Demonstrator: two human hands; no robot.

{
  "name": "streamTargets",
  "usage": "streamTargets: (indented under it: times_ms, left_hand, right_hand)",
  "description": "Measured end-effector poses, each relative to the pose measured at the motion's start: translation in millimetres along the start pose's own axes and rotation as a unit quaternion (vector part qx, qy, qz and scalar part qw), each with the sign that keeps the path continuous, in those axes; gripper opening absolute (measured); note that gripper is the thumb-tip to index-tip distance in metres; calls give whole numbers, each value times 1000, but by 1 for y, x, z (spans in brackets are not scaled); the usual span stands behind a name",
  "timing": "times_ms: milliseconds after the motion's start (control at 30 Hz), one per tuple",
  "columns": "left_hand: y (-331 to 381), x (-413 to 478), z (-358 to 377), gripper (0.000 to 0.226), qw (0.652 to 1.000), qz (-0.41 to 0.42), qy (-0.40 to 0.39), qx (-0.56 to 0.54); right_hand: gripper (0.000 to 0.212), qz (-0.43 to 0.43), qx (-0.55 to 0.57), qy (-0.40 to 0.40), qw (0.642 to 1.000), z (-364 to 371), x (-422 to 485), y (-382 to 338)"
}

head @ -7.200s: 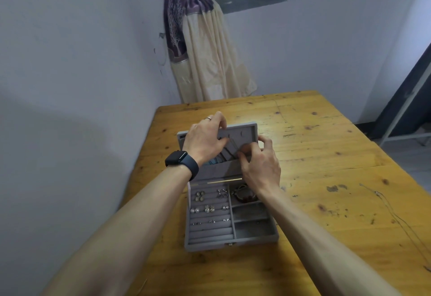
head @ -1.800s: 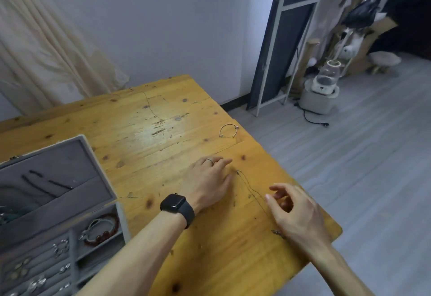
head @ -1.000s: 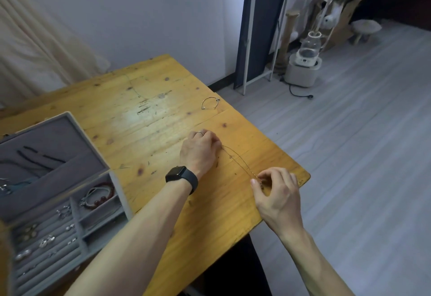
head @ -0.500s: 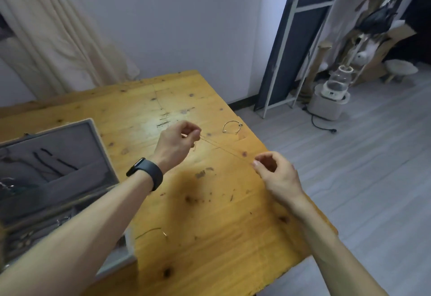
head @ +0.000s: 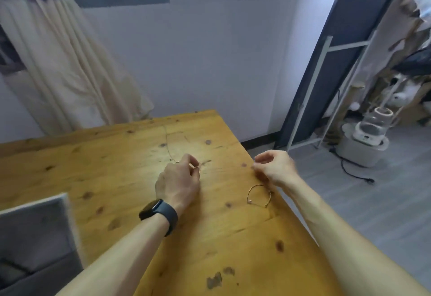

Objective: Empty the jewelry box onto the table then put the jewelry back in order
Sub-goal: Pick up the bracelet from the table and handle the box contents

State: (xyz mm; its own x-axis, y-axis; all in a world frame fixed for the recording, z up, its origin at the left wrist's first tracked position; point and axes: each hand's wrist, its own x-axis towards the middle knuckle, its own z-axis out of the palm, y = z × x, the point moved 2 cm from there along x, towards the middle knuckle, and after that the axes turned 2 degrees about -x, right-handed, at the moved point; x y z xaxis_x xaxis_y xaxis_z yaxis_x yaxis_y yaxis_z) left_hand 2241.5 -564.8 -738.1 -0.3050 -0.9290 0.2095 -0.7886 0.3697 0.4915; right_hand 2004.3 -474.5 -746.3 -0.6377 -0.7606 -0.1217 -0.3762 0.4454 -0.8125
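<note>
Wooden table (head: 112, 170) holds one bangle (head: 258, 194), one jewelry box (head: 35, 232); left hand (head: 178, 182) and right hand (head: 274, 167) fingers curl, pinching what, unclear.

Left hand (head: 178, 180): above the middle of the table (head: 112, 170), fingers curled, fingertips pinching a small golden piece (head: 197, 168), too fine to name.
Right hand (head: 275, 167): over the right edge of the table, fingers curled, thumb near forefinger; held thing not discernible.
Bangle (head: 258, 195): open golden hoop, flat on the wood, just beside the right wrist.
Watch (head: 161, 213): dark, on the left wrist.
Jewelry box (head: 35, 230): grey, blurred, at lower left, partly out of frame.
Curtain (head: 58, 62): beige, hanging by the wall behind.
</note>
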Motion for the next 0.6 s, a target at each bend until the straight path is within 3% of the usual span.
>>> streamTargets:
  times_ms: [233,333,600]
  left_hand:
    - [-6,-7,22,9,985,148,34,83]
    - [-11,-9,22,7,986,140,41,76]
    - [-7,-26,2,22,993,103,-29,42]
  right_hand:
    - [21,-78,-185,-35,979,6,29,-16]
    - [18,-107,-212,-44,970,9,30,-14]
    - [29,-154,-215,13,964,5,-2,-8]
